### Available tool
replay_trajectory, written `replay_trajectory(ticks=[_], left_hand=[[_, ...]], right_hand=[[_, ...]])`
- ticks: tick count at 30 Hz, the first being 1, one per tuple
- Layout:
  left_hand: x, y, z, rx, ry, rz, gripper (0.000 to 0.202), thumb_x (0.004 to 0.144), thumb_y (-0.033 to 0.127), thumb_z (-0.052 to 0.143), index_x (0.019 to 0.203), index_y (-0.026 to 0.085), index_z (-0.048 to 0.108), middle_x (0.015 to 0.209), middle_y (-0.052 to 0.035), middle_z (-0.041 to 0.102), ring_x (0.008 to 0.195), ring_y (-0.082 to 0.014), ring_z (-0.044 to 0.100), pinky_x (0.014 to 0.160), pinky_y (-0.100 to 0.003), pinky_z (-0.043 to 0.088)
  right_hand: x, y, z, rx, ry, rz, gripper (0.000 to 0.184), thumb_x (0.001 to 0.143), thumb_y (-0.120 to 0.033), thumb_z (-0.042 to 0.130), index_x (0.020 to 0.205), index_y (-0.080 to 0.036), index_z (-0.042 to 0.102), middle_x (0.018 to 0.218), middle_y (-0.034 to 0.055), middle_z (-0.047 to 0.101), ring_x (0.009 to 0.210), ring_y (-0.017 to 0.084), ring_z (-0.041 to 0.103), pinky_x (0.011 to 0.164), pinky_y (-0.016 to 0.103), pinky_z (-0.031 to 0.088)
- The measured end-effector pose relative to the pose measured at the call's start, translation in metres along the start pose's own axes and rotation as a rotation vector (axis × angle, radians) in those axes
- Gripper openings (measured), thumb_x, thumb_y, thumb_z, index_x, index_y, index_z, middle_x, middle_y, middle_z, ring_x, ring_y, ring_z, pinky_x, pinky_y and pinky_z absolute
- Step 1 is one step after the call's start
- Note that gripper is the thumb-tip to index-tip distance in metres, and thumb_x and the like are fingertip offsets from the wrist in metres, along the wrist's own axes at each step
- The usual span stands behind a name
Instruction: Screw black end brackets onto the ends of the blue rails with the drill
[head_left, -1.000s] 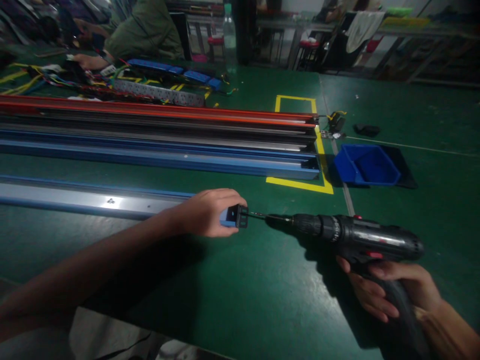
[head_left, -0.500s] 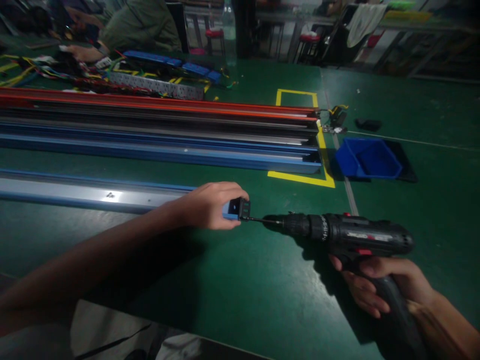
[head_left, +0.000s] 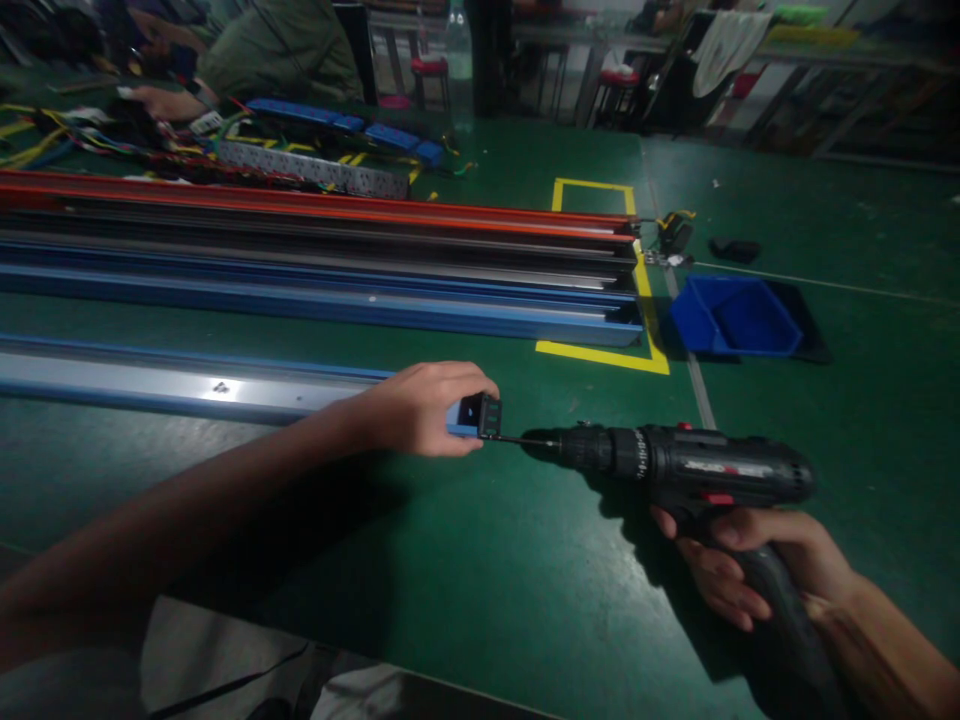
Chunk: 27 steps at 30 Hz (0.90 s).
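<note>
My left hand (head_left: 431,408) is closed around the right end of a long blue and silver metal profile (head_left: 150,380) lying on the green table. A black end cap (head_left: 490,415) sits at that end, by my fingertips. In my right hand (head_left: 757,565) is a black cordless drill (head_left: 720,465), gripped by its handle and pointing left. Its long thin bit (head_left: 517,440) reaches the lower part of the end cap. Whether a screw is at the tip, I cannot make out.
Beyond lie several long blue, black and red profiles (head_left: 375,300), ending inside yellow tape (head_left: 660,330). A blue bin (head_left: 739,315) stands at right. Wires and a perforated metal strip (head_left: 315,170) lie at back left, near another person's hand (head_left: 169,103). A bottle (head_left: 459,60) stands behind.
The drill and my right hand have shifted slightly left, toward the end cap. My left hand keeps its hold on the profile, almost unmoved.
</note>
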<state>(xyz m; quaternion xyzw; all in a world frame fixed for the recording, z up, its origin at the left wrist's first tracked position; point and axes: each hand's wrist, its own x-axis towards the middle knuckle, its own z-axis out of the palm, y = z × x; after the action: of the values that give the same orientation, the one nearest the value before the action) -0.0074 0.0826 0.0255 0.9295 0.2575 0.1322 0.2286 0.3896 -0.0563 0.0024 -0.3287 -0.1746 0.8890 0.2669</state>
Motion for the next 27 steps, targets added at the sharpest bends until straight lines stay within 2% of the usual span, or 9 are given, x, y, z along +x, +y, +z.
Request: replay_trajectory(ticks=[7, 13, 17, 19, 22, 27], left_hand=[[0.001, 0.001, 0.0, -0.003, 0.019, 0.014, 0.045, 0.084, 0.038, 0.073, 0.123, 0.017, 0.064, 0.115, -0.0097, 0.07, 0.103, -0.0221, 0.067, 0.094, -0.033, 0.053], [0.002, -0.002, 0.002, -0.009, 0.013, 0.017, 0.044, 0.084, 0.039, 0.074, 0.121, 0.017, 0.065, 0.113, -0.0092, 0.07, 0.102, -0.0215, 0.067, 0.092, -0.033, 0.053], [0.003, -0.002, 0.002, -0.014, 0.012, 0.005, 0.043, 0.083, 0.039, 0.074, 0.119, 0.017, 0.066, 0.112, -0.0086, 0.07, 0.099, -0.021, 0.067, 0.091, -0.032, 0.053], [0.003, -0.002, 0.002, -0.01, 0.003, -0.004, 0.043, 0.083, 0.04, 0.074, 0.118, 0.017, 0.066, 0.111, -0.0084, 0.07, 0.099, -0.021, 0.067, 0.091, -0.032, 0.053], [0.004, -0.002, 0.001, -0.008, 0.003, -0.002, 0.043, 0.083, 0.04, 0.075, 0.118, 0.017, 0.066, 0.111, -0.0082, 0.071, 0.099, -0.021, 0.068, 0.09, -0.031, 0.053], [0.004, -0.003, 0.002, -0.013, 0.016, 0.009, 0.041, 0.082, 0.039, 0.075, 0.116, 0.017, 0.067, 0.11, -0.0084, 0.071, 0.099, -0.021, 0.068, 0.09, -0.031, 0.053]], right_hand=[[0.002, 0.002, 0.002, -0.016, -0.006, -0.027, 0.031, 0.082, -0.026, 0.064, 0.107, -0.01, 0.074, 0.059, -0.003, 0.052, 0.037, 0.008, 0.046, 0.044, 0.022, 0.052], [0.004, 0.0, -0.006, 0.005, -0.024, 0.024, 0.037, 0.08, -0.027, 0.063, 0.111, -0.009, 0.072, 0.059, -0.0019, 0.056, 0.036, 0.009, 0.047, 0.043, 0.023, 0.052], [0.006, -0.007, -0.004, -0.015, -0.054, 0.062, 0.043, 0.08, -0.029, 0.062, 0.116, -0.006, 0.071, 0.062, 0.0034, 0.065, 0.041, 0.016, 0.063, 0.046, 0.025, 0.054], [0.008, -0.009, -0.001, -0.038, -0.08, 0.054, 0.045, 0.079, -0.028, 0.061, 0.116, -0.006, 0.071, 0.072, 0.01, 0.073, 0.055, 0.023, 0.075, 0.053, 0.029, 0.058], [0.01, -0.01, 0.0, -0.077, -0.116, 0.02, 0.044, 0.076, -0.027, 0.061, 0.112, -0.005, 0.073, 0.085, 0.016, 0.078, 0.072, 0.029, 0.08, 0.064, 0.034, 0.061], [0.011, -0.008, -0.002, -0.151, -0.089, -0.032, 0.033, 0.078, -0.025, 0.062, 0.104, -0.006, 0.073, 0.083, 0.0141, 0.076, 0.062, 0.023, 0.076, 0.061, 0.03, 0.061]])
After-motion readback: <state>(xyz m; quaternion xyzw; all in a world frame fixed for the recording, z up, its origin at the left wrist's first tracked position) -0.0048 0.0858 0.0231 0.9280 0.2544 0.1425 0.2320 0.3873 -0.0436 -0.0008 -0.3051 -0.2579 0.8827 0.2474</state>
